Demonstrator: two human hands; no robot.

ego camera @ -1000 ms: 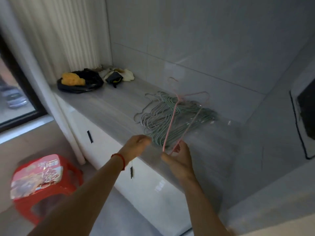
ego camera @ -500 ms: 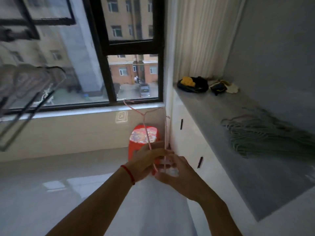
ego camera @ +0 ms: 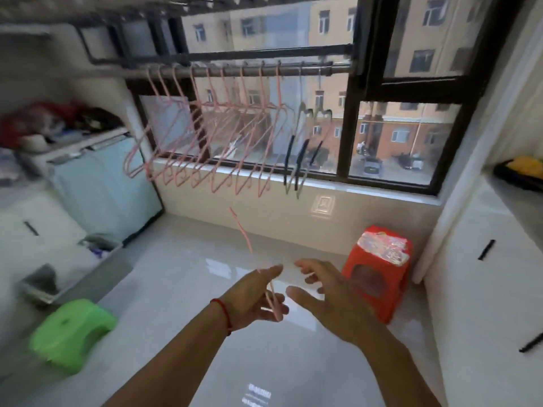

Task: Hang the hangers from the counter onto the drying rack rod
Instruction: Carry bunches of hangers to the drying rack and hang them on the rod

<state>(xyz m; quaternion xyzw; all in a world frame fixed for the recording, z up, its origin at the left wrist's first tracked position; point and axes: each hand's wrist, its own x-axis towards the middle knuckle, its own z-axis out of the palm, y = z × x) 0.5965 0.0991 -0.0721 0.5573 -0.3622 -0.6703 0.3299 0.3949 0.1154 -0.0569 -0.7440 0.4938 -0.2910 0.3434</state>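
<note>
Now the carrying step is in hand: a pink hanger [ego camera: 245,239] is held low over the floor, well below the rod [ego camera: 255,71], and is not yet hung. The hanger is gripped by the left hand [ego camera: 255,298], whose fingers are curled round its lower wire, while its upper part slants up and to the left; motion blur hides where its hook is. The right hand [ego camera: 326,301] is held just beside the left with fingers spread and relaxed; whether a fingertip is touching the wire cannot be told. A row of pink hangers [ego camera: 205,133] is already hooked on the rod, and a few grey hangers [ego camera: 302,142] are hung to their right. For the next move, as judged, the hanger must be raised, its hook turned toward the rod, and a free stretch found, most likely the bare length at the right end near the window frame [ego camera: 357,92]. The counter [ego camera: 511,189] is seen only at the right edge, with a yellow and black bundle [ego camera: 526,171] on it; any hangers left there are out of view. A red stool [ego camera: 379,268] is stood on the floor to the right and a green stool [ego camera: 70,333] to the left, neither between the hands and the rod. The hung hangers could be snagged as the new one is lifted past them.
</note>
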